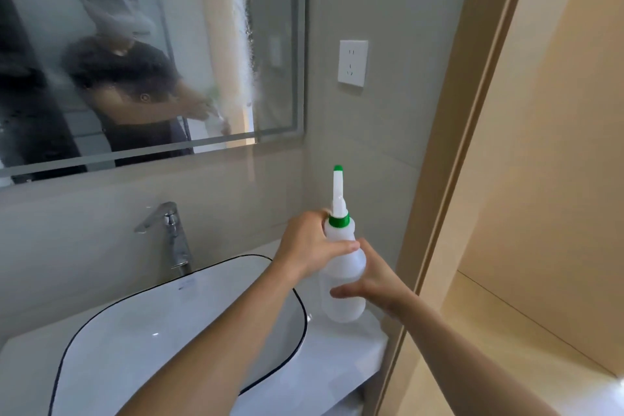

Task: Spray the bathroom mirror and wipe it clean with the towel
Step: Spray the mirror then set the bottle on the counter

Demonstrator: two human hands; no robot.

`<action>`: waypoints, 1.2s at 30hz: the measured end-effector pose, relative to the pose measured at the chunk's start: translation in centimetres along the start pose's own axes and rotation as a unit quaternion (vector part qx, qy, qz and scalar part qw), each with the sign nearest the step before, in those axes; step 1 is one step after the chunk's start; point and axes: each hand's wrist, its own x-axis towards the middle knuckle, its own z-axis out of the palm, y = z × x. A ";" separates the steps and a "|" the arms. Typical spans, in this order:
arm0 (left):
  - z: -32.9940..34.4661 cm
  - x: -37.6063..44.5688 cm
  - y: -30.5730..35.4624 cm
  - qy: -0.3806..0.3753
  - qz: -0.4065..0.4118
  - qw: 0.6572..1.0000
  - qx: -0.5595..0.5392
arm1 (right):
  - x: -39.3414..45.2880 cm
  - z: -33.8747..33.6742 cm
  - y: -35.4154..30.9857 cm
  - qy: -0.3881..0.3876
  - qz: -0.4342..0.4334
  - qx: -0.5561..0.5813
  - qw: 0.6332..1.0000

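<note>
1. While your left hand (309, 245) wraps the shoulder of the spray bottle (342, 275), its fingers are curled shut around the neck just under the green collar, with the thumb lying across the front of the bottle.
2. Your right hand (369, 282) is closed on the same bottle lower down, cupping its right side from behind, thumb stretched across the belly toward your left forearm.
3. The bottle is translucent white and stands upright between your two hands; its white nozzle with the green tip (338, 168) rises above your left hand and points up toward the wall.
4. Whether the bottle's base touches the white surface (341, 344) below your right hand or hangs just over it, you cannot tell.
5. The mirror (152, 54) hangs up and to the left of your left hand, most of it fogged with spray and streaked with droplets, a clearer strip along its right edge.
6. Left of your left forearm lies the white basin (141, 331) with its dark rim, and the chrome faucet (172, 233) stands behind it.
7. A white wall socket (353, 63) sits above both hands, right of the mirror.
8. No towel shows in this head view.
</note>
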 end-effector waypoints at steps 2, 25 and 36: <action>1.5 -0.1 -0.6 -0.016 0.003 1.000 0.000 | -0.6 -0.6 1.7 0.002 0.003 -0.001 1.000; 6.9 -0.7 -1.9 0.013 -0.026 0.999 0.038 | -1.2 -2.6 7.2 -0.001 0.017 -0.089 0.996; 12.4 3.1 -9.2 0.088 -0.167 0.979 0.082 | -1.2 -1.1 12.7 -0.005 0.149 -0.107 0.983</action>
